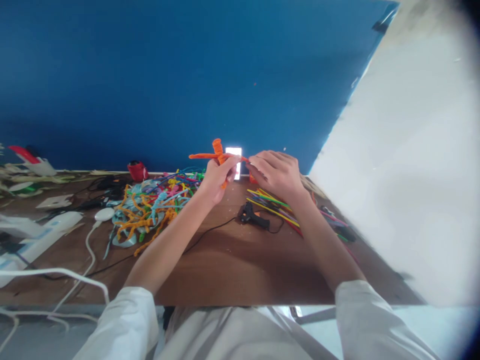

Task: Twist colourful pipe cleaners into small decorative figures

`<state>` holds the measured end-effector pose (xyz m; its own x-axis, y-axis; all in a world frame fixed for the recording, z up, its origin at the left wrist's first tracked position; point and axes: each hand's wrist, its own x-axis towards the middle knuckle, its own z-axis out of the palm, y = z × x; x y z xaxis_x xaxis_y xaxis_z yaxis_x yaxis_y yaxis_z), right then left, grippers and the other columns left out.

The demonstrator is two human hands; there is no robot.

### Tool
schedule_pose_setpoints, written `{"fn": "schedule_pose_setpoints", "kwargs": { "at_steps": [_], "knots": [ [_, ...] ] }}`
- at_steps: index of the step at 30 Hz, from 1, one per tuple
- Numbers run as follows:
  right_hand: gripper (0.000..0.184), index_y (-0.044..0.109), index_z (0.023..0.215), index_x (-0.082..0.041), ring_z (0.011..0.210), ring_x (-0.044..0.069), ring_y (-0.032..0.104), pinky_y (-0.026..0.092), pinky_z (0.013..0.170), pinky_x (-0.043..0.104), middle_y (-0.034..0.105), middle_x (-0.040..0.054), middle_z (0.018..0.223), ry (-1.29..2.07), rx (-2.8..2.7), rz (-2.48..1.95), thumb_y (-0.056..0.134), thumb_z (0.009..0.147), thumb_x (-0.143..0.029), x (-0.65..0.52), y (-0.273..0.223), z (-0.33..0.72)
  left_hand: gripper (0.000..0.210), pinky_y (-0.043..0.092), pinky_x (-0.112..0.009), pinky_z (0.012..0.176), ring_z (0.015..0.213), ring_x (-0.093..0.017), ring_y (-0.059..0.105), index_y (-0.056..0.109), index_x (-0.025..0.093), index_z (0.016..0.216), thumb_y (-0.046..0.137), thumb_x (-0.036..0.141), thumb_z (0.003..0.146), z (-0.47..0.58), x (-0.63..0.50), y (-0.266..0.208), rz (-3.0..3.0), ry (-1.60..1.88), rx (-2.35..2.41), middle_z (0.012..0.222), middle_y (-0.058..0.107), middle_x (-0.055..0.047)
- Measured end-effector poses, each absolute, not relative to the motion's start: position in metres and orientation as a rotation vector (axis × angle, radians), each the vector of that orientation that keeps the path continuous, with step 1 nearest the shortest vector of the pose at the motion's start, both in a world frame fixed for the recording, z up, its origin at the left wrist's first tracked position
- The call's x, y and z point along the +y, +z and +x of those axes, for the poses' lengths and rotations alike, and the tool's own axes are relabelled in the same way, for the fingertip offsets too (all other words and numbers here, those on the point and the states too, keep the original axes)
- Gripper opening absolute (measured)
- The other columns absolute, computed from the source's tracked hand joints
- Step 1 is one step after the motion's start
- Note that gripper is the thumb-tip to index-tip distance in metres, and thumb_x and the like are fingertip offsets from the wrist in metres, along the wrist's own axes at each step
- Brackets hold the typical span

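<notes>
My left hand [218, 179] is closed round an orange pipe-cleaner figure [217, 147], a wound upright stem with a thin arm sticking out to the left. At the right, my right hand [276, 172] pinches the end of the orange strand that runs across from the figure. Both hands are raised above the far part of the table. Behind them a phone with a bright screen [237, 172] leans upright near the wall. Below my right hand lies a black glue gun [255, 217], with its cord trailing left.
A tangled heap of coloured pipe cleaners [150, 205] covers the table's left middle. Straight pipe cleaners [275, 207] lie at the right. A white power strip [45, 242] with cables, a red container [137, 171] and a white cup [40, 167] stand farther left. A blue wall [180, 75] closes the back.
</notes>
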<state>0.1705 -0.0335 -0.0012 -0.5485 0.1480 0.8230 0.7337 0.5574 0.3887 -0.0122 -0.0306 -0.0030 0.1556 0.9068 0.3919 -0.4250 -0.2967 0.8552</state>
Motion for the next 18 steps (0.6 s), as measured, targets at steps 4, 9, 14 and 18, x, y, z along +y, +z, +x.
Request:
{"fn": "schedule_pose_setpoints", "kwargs": {
  "at_steps": [4,9,14,18],
  "knots": [
    [0.013,0.062,0.089,-0.021,0.072,0.014,0.058,0.038,0.065,0.029,0.069,0.0025,0.082,-0.926,-2.001,-0.721,0.052,0.097,-0.022,-0.034,-0.002,0.167,0.017,0.023,-0.017,0.041,0.043,-0.001,0.035,0.059,0.015,0.071,0.071,0.024,0.079,-0.012,-0.028,-0.007,1.291,1.471,0.516,0.055,0.047,0.007],
    [0.013,0.058,0.082,-0.020,0.060,0.011,0.048,0.035,0.058,0.026,0.058,-0.0011,0.071,-0.432,-1.903,-0.702,0.052,0.094,-0.021,-0.038,-0.002,0.155,0.017,0.024,-0.018,0.041,0.042,-0.002,0.035,0.059,0.016,0.072,0.072,0.025,0.079,-0.013,-0.030,-0.006,1.394,1.543,0.524,0.053,0.047,0.007],
    [0.016,0.052,0.069,-0.021,0.049,0.008,0.037,0.029,0.047,0.024,0.043,-0.0062,0.055,0.455,-1.682,-0.716,0.053,0.086,-0.022,-0.039,-0.001,0.140,0.015,0.029,-0.019,0.043,0.042,-0.004,0.038,0.060,0.018,0.073,0.069,0.026,0.080,-0.016,-0.035,-0.003,1.573,1.598,0.614,0.052,0.049,0.006],
    [0.014,0.051,0.064,-0.021,0.042,0.007,0.034,0.023,0.041,0.023,0.039,-0.0078,0.050,0.934,-1.539,-0.704,0.053,0.078,-0.020,-0.037,0.001,0.138,0.016,0.033,-0.020,0.045,0.044,-0.004,0.041,0.060,0.018,0.071,0.067,0.026,0.082,-0.019,-0.037,-0.002,1.679,1.612,0.679,0.054,0.050,0.005]
  ]
}}
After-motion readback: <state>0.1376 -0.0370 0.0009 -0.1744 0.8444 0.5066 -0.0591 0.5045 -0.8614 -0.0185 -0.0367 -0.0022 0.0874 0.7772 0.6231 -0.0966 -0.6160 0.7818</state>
